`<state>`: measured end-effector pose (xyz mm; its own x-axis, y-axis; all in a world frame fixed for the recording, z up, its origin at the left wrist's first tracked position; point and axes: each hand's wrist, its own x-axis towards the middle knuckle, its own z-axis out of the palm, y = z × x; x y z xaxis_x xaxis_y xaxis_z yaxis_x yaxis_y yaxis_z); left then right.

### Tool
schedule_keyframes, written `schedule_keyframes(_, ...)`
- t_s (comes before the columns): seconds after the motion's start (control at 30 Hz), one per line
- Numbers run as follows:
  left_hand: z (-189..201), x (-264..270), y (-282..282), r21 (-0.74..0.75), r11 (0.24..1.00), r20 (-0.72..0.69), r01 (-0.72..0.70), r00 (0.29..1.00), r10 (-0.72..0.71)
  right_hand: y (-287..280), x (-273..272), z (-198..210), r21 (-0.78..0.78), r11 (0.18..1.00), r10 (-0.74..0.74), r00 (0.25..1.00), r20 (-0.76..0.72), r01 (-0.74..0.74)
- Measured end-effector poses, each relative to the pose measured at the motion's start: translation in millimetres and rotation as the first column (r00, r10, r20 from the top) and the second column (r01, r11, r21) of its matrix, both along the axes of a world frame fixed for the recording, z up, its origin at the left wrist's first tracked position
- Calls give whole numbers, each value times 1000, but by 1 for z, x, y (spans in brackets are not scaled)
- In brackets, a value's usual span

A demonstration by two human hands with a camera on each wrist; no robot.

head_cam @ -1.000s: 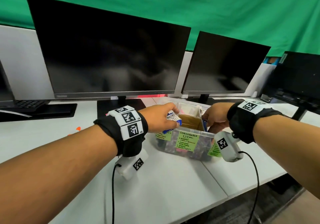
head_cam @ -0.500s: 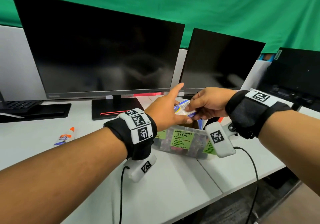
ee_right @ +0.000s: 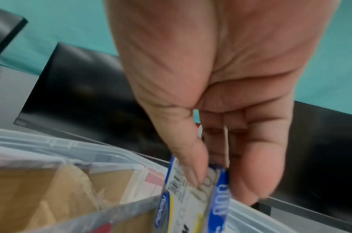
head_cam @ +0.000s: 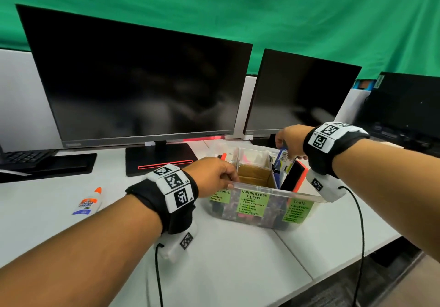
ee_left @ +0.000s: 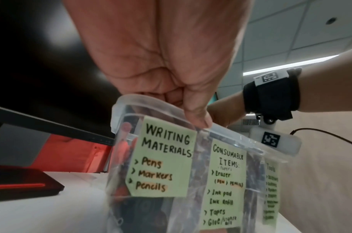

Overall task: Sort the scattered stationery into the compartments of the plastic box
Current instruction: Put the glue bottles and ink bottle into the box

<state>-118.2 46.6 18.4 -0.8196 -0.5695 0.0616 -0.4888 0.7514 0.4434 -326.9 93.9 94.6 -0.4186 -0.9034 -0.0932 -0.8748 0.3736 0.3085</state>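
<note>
Head view: clear plastic box (head_cam: 262,195) sits on the white counter (head_cam: 226,259) in front of two dark monitors (head_cam: 133,85). Left hand (head_cam: 212,176) grips the box's near-left rim, fingers curled over the edge. Right hand (head_cam: 289,140) holds a small blue-and-white packet (head_cam: 283,164) upright over the right-hand compartment, beside the cardboard divider (head_cam: 254,176). Glue bottle (head_cam: 88,203) lies on the counter, well left of the box.

Left wrist view: thumb (ee_left: 197,116) pressed on the rim above the green "Writing Materials" label (ee_left: 163,164); "Consumable Items" label (ee_left: 227,181) next to it.

Right wrist view: thumb and fingers (ee_right: 248,165) pinch the packet's (ee_right: 191,197) top edge; its lower part is inside the box. Blurred.
</note>
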Motion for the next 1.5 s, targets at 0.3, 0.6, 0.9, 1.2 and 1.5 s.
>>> schedule_keyframes(0.3,-7,-3,-1,70,998,-77,-8,997,13,-25,0,-18,192,981,15,1000,24,-20)
schedule_keyframes(0.6,-12,2,3,74,997,-107,-20,994,28,-15,26,-1,58,997,38,990,135,-47)
schedule_keyframes(0.9,3,32,-10,3,977,-231,-212,951,207,-13,128,25,-210,955,281,866,414,-209)
schedule_keyframes(1.2,-27,166,-74,-121,797,140,-592,785,604,-37,207,-34,-64,892,448,858,251,-447)
schedule_keyframes(1.5,-65,197,-96,-191,731,328,-655,660,676,-84,232,-96,-46,884,452,824,340,-466)
